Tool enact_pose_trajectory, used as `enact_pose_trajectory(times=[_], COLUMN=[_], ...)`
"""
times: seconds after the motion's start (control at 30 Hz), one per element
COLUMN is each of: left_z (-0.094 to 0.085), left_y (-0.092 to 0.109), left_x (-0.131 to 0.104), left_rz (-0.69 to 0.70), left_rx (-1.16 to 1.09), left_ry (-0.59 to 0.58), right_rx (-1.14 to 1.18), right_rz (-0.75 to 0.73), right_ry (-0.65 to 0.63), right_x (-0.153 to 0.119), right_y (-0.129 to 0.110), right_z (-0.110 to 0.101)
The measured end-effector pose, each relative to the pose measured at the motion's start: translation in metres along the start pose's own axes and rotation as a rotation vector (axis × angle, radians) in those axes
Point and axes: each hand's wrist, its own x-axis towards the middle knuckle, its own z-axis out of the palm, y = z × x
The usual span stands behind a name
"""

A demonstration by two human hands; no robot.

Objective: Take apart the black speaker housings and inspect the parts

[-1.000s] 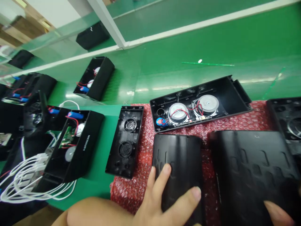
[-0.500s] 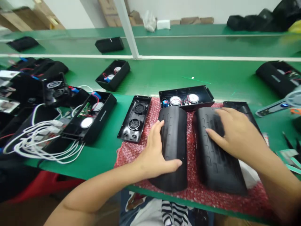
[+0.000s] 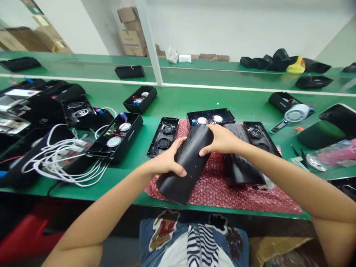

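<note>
Both hands grip one black speaker housing (image 3: 189, 167), tilted over the front of the red bubble wrap (image 3: 222, 196), a small blue light on its face. My left hand (image 3: 169, 159) wraps its left side, thumb on the face. My right hand (image 3: 219, 141) clasps its upper right end. A second black housing (image 3: 241, 170) lies on the wrap to the right. Behind them sits an open housing (image 3: 211, 116) with two white-backed drivers. Black panels with round grilles lie left (image 3: 164, 135) and right (image 3: 261, 137).
White cables (image 3: 69, 159) and open speaker housings (image 3: 116, 137) crowd the left side. Another open housing (image 3: 140, 99) sits farther back. On the right are a handheld fan (image 3: 297, 113), a green speaker (image 3: 321, 134) and a plastic-wrapped pink item (image 3: 336, 152).
My right hand has left the right housing and moved left onto the left one, which is now tilted and held by both hands. The view has shifted to show more on the right.
</note>
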Motion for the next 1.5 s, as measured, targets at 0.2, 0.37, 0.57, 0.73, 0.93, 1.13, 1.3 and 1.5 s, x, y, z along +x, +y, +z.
enact_pose_trajectory(times=[0.2, 0.37, 0.57, 0.73, 0.93, 1.13, 1.3, 1.5], left_z=[-0.012, 0.015, 0.062, 0.065, 0.084, 0.097, 0.081, 0.079], left_y=[0.022, 0.039, 0.035, 0.023, 0.017, -0.014, -0.016, -0.022], left_x=[-0.035, -0.036, -0.033, -0.026, -0.053, -0.067, -0.049, -0.042], left_rz=[0.285, 0.283, 0.237, 0.366, 0.485, 0.58, 0.624, 0.699], left_rx=[0.62, 0.857, 1.088, 1.17, 1.307, 1.377, 1.362, 1.4], left_ry=[-0.144, -0.277, -0.202, -0.137, 0.137, 0.235, 0.225, 0.269], right_rx=[-0.031, -0.114, -0.166, -0.002, 0.017, -0.048, 0.306, -0.213], right_rz=[0.125, 0.12, 0.241, 0.203, 0.198, 0.247, 0.294, 0.772], right_ry=[0.393, 0.706, 0.666, 0.601, 0.603, 0.607, 0.63, 0.886], right_x=[-0.105, -0.153, -0.184, -0.191, -0.183, -0.173, -0.184, -0.219], right_y=[-0.037, -0.052, -0.06, -0.043, -0.037, -0.042, -0.016, 0.107], right_z=[0.034, 0.072, 0.088, 0.092, 0.088, 0.086, 0.073, 0.024])
